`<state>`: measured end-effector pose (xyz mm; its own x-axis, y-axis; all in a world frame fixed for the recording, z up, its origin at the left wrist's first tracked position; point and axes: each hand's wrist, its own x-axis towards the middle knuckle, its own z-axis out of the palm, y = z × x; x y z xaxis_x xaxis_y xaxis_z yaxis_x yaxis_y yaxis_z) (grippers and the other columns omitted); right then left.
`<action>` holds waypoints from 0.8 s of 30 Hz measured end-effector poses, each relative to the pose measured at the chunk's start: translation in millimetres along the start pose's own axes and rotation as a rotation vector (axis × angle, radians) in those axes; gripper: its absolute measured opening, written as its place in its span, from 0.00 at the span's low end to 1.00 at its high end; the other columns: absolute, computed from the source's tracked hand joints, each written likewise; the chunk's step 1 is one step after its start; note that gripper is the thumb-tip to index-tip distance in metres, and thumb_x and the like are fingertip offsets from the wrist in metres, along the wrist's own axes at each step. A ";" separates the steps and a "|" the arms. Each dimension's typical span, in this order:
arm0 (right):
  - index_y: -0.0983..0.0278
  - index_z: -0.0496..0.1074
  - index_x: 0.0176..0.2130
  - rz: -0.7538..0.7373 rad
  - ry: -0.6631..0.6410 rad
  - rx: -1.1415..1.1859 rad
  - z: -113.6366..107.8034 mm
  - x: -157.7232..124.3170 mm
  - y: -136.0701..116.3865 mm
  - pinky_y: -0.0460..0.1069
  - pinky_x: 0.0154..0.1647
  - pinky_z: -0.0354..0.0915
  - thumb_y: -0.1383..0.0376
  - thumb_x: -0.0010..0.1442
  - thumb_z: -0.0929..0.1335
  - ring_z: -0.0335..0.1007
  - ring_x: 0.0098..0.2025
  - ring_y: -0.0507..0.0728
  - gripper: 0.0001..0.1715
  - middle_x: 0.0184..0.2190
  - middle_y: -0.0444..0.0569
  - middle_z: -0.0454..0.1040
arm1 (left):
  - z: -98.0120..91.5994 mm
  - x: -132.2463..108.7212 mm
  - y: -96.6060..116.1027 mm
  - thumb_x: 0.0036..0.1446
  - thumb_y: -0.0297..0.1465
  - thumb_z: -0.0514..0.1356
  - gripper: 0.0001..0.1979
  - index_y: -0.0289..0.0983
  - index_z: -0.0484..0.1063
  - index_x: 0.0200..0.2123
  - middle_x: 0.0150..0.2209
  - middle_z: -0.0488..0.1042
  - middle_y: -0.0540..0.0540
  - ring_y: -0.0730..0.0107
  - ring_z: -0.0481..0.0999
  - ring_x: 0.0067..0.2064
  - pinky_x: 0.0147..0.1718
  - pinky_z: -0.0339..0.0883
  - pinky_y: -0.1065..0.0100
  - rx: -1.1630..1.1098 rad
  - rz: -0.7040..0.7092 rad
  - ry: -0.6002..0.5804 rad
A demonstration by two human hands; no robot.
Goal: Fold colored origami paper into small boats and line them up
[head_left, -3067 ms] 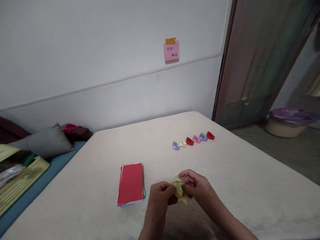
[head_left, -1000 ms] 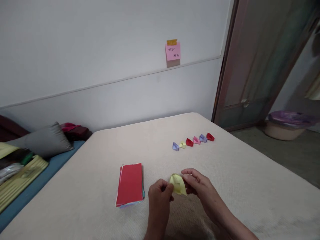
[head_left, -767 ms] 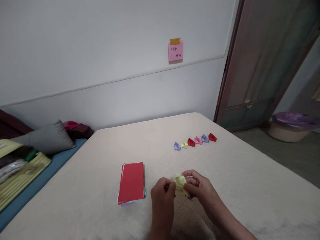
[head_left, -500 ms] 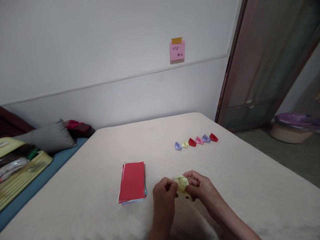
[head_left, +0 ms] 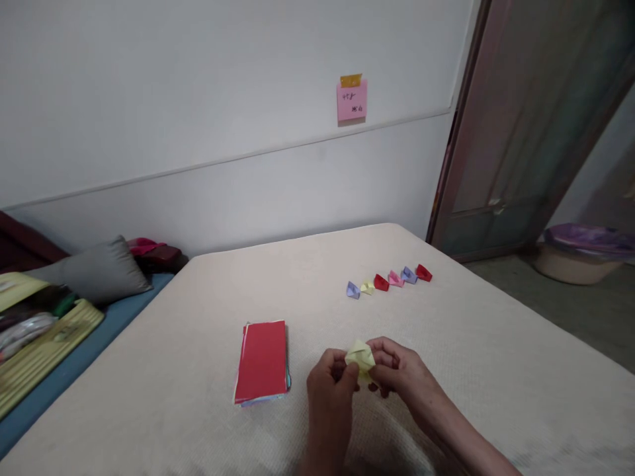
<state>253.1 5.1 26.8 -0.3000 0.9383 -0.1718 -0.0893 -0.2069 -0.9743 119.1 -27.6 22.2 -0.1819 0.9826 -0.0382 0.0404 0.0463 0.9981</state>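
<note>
The left hand (head_left: 330, 390) and the right hand (head_left: 397, 370) were at the front, with one piece of yellow paper (head_left: 361, 357) held between them, just above the pale mattress (head_left: 496, 377). Both hands were closed, and their curled fingers pinched the paper from each side. Both arms came up from the bottom of the view. A moment before, the hands were farther apart and the paper stood taller. Now the hands were close together and the paper was a small folded lump. Just left of the hands, one stack of paper (head_left: 260, 362) lay flat on the mattress, with a red sheet on top. Farther away stood one row of six small paper boats (head_left: 387, 281): two purple, one yellow, one pink and two red. Past the mattress, one gray pillow (head_left: 94, 268) lay on the left, one pink sticky note (head_left: 352, 101) was stuck on the wall (head_left: 198, 112), and one door (head_left: 516, 125) stood on the right.
</note>
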 end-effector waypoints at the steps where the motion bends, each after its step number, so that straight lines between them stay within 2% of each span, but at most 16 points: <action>1: 0.64 0.66 0.32 -0.010 0.011 -0.007 0.2 0.3 0.2 0.44 0.19 0.56 0.70 0.41 0.65 0.65 0.20 0.51 0.13 0.19 0.40 0.71 | 0.8 0.1 0.2 0.50 0.32 0.58 0.06 0.35 0.69 0.31 0.20 0.68 0.53 0.74 0.66 0.22 0.22 0.58 0.72 -0.058 -0.039 -0.018; 5: 0.64 0.66 0.32 -0.041 0.065 -0.048 2.6 1.7 3.3 0.43 0.17 0.54 0.70 0.41 0.64 0.64 0.19 0.50 0.13 0.18 0.38 0.69 | 3.8 1.6 -3.0 0.46 0.29 0.59 0.12 0.34 0.67 0.37 0.19 0.69 0.53 0.76 0.64 0.18 0.18 0.55 0.74 -0.185 -0.162 -0.067; 9: 0.64 0.66 0.30 -0.008 0.083 -0.088 7.8 1.5 4.0 0.43 0.15 0.51 0.69 0.40 0.63 0.60 0.15 0.48 0.11 0.17 0.37 0.68 | 7.1 3.9 -5.6 0.43 0.28 0.58 0.15 0.32 0.67 0.38 0.18 0.69 0.53 0.78 0.62 0.15 0.16 0.52 0.74 -0.214 -0.218 -0.101; 12: 0.64 0.66 0.30 -0.013 0.083 -0.055 11.1 -0.5 0.1 0.43 0.16 0.52 0.69 0.42 0.64 0.61 0.17 0.48 0.10 0.19 0.39 0.70 | 7.2 3.7 -2.7 0.42 0.26 0.58 0.16 0.32 0.67 0.38 0.18 0.71 0.52 0.78 0.62 0.16 0.17 0.53 0.75 -0.241 -0.194 -0.085; 16: 0.65 0.65 0.33 -0.012 0.059 0.043 10.8 -2.2 -4.3 0.44 0.20 0.57 0.69 0.43 0.64 0.66 0.21 0.50 0.12 0.23 0.41 0.71 | 3.3 1.5 1.7 0.45 0.28 0.58 0.10 0.33 0.68 0.35 0.20 0.71 0.51 0.78 0.63 0.18 0.18 0.52 0.75 -0.290 -0.146 -0.048; 20: 0.64 0.64 0.35 -0.003 0.048 0.020 6.9 -1.6 -3.3 0.44 0.18 0.56 0.67 0.44 0.66 0.65 0.19 0.50 0.13 0.18 0.37 0.67 | 0.2 0.6 0.2 0.42 0.24 0.57 0.11 0.34 0.67 0.34 0.19 0.68 0.54 0.78 0.62 0.19 0.19 0.53 0.74 -0.281 -0.128 0.015; 24: 0.65 0.65 0.34 -0.034 0.012 -0.060 5.2 0.0 -1.2 0.43 0.17 0.53 0.66 0.44 0.66 0.62 0.17 0.49 0.13 0.16 0.35 0.65 | 0.0 2.7 -4.9 0.41 0.23 0.56 0.12 0.34 0.67 0.34 0.19 0.67 0.55 0.78 0.62 0.18 0.18 0.52 0.74 -0.270 -0.138 0.021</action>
<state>248.3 3.9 28.7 -0.2859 0.9480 -0.1395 -0.0417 -0.1577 -0.9866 118.4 -25.1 17.3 -0.1874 0.9663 -0.1764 -0.2486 0.1270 0.9602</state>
